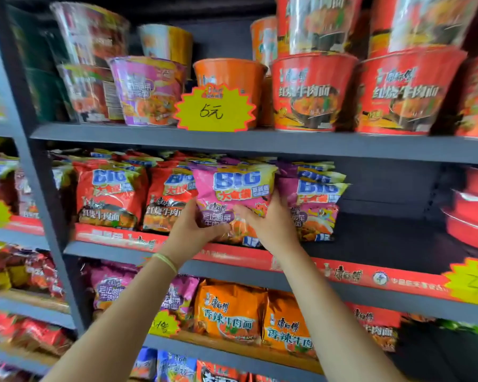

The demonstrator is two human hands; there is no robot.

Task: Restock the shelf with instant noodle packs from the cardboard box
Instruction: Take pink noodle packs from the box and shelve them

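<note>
A pink-purple "BIG" noodle pack (232, 188) stands upright at the front of the middle shelf (370, 241). My left hand (191, 227) grips its lower left corner, and my right hand (271, 221) grips its lower right side. The pack sits between red "BIG" packs (108, 194) on the left and more purple packs (315, 205) on the right. The cardboard box is out of view.
Right of the purple packs the middle shelf has a dark open stretch, then stacked red bowls (472, 210). Cup noodles (312, 92) and a yellow 5-yuan tag (214, 108) fill the shelf above. Orange packs (229, 310) lie on the shelf below.
</note>
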